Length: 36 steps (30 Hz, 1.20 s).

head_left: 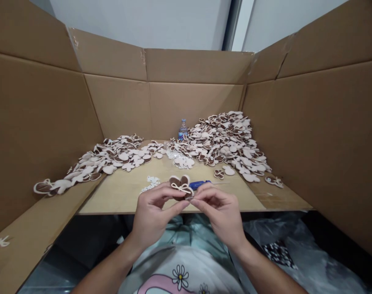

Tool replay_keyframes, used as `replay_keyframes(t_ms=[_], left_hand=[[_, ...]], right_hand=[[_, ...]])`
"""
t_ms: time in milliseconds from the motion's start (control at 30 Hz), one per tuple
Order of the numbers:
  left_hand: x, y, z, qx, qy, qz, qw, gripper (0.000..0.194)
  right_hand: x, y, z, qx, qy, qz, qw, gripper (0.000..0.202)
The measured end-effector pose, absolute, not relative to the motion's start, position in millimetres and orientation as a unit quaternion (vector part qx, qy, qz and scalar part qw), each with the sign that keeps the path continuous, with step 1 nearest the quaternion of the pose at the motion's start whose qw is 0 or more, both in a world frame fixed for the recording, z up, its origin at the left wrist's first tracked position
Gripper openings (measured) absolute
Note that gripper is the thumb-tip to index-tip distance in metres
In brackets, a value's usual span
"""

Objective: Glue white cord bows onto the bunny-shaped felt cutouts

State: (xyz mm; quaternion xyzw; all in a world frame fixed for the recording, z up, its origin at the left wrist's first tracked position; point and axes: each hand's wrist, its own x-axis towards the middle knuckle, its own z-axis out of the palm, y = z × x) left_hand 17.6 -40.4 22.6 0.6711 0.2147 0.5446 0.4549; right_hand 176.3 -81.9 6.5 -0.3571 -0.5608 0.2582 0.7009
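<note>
Around left hand (151,210) and right hand (221,208): cardboard walls (195,108)

Below both, desk (247,192). Beyond, rightward, tall heap (227,141); leftward, lower heap (112,157). Just past the right hand, blue-handled tool (199,184). Between the hands, felt-like piece (184,179), gripped by the left, pinched at its near edge by the right. Best held steady at the rim, pressure off the bow (180,188).

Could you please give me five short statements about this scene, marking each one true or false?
1. The left hand holds a brown-and-white piece. True.
2. The held piece has no bow. False: a cream bow is on it.
3. The bottle lies on its side. False: the bottle stands upright.
4. A blue-handled tool lies just beyond the right hand. True.
5. The left pile is the taller. False: the right pile rises higher.
</note>
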Motion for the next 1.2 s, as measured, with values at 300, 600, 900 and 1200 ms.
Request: replay_keyframes(t_ms=[300,600,900,1200], left_hand=[[17,-41,23,0.676,0.224,0.546,0.442,0.012],[16,-44,24,0.649,0.204,0.52,0.516,0.017],[10,-23,24,0.676,0.263,0.46,0.512,0.004],[17,-18,11,0.666,0.301,0.425,0.535,0.022]], right_hand=[[173,-82,5,-0.338,-0.53,0.321,0.708,0.008],[172,-79,-1,-0.268,-0.438,0.527,0.677,0.026],[200,-61,0,-0.329,-0.526,0.468,0.629,0.032],[211,-60,-6,-0.337,-0.738,0.307,0.498,0.061]])
